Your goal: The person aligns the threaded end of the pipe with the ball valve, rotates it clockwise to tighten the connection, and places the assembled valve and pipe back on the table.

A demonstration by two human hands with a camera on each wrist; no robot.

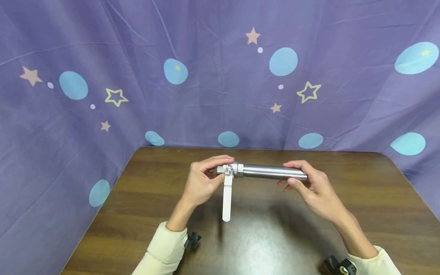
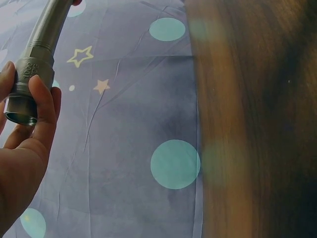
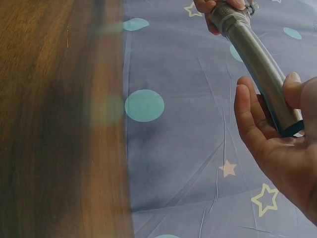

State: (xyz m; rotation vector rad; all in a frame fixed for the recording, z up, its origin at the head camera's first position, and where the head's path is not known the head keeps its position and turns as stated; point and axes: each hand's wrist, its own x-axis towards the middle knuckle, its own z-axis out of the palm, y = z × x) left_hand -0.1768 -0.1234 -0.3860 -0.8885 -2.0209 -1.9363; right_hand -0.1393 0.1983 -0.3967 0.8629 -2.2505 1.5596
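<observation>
A metal ball valve (image 1: 235, 168) with a long white lever handle (image 1: 227, 200) is joined to a smooth steel pipe (image 1: 268, 172). Both are held up above the table, the pipe lying roughly level and the lever pointing toward me. My left hand (image 1: 203, 183) grips the valve body between thumb and fingers. In the left wrist view the valve's open round end (image 2: 22, 117) shows below those fingers. At the pipe's far right end my right hand (image 1: 317, 193) holds it, thumb in front and fingers behind, as the right wrist view also shows.
Beneath the hands spreads a brown wooden table (image 1: 154, 198) with rounded back corners. A purple curtain (image 1: 213, 103) with stars and blue ovals hangs behind it and along the sides. Dark wrist devices (image 1: 193, 240) sit at both cuffs.
</observation>
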